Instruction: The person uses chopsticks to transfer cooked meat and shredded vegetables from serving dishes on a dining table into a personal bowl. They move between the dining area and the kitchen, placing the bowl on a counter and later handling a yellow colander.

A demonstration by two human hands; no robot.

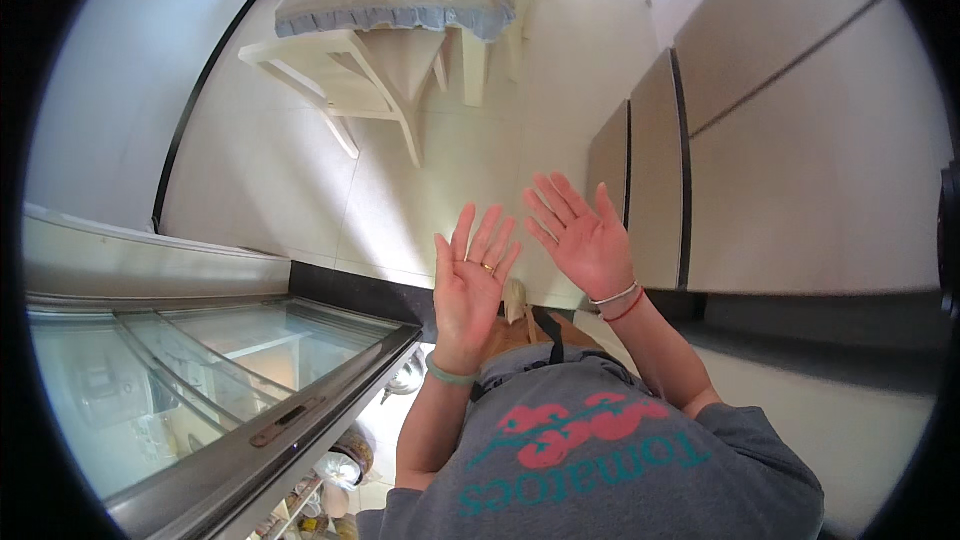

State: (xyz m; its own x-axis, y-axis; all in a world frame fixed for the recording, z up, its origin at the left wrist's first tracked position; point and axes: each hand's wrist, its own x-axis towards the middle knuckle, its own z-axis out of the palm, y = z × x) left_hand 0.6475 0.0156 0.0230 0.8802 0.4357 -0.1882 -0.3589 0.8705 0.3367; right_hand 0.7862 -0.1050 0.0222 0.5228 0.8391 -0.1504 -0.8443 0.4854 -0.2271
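Both of my hands are raised in front of my body, palms up and empty. My left hand has its fingers spread, with a gold ring on one finger and a pale green bangle round the wrist. Beside it, slightly farther out, my right hand is spread as well; a silver bracelet and a red string bracelet circle that wrist. The hands are apart and touch nothing. Below them is my grey shirt with a red and green print.
A glass sliding door in a metal frame stands at left, with shelves of goods behind it. Ahead, a white chair is by a table with a ruffled cloth and dishes. Large beige cabinet panels rise on the right.
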